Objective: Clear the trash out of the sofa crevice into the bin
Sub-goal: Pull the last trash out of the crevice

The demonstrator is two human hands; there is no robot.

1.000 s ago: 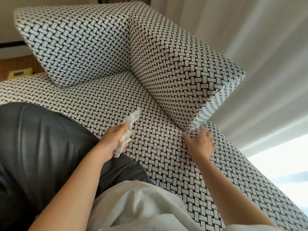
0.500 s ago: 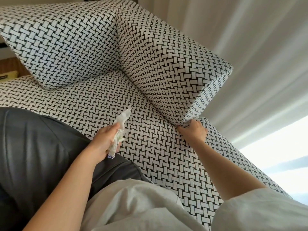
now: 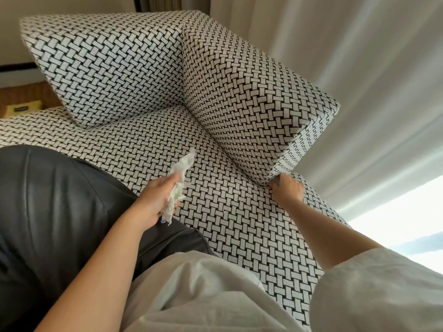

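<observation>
I sit on a sofa with a black-and-white woven pattern; its seat (image 3: 227, 212) stretches ahead of me. My left hand (image 3: 155, 200) grips a bunch of crumpled white tissue and wrappers (image 3: 182, 164) above the seat. My right hand (image 3: 287, 190) is at the near end of the crevice (image 3: 239, 159) under the side cushion (image 3: 251, 104). Its curled fingertips pinch a small greyish scrap (image 3: 277, 180) there. Most of the scrap is hidden by the fingers and the cushion. No bin is in view.
The back cushion (image 3: 107, 68) meets the side cushion in the far corner. My leg in black trousers (image 3: 60, 200) lies on the seat at left. White curtains (image 3: 359, 68) hang close behind the sofa at right. A yellow packet (image 3: 22, 107) lies on the wooden floor at far left.
My right hand moved up from the seat to the crevice's near end, covering the pale strip that stuck out there. The left hand kept hold of its tissue bunch.
</observation>
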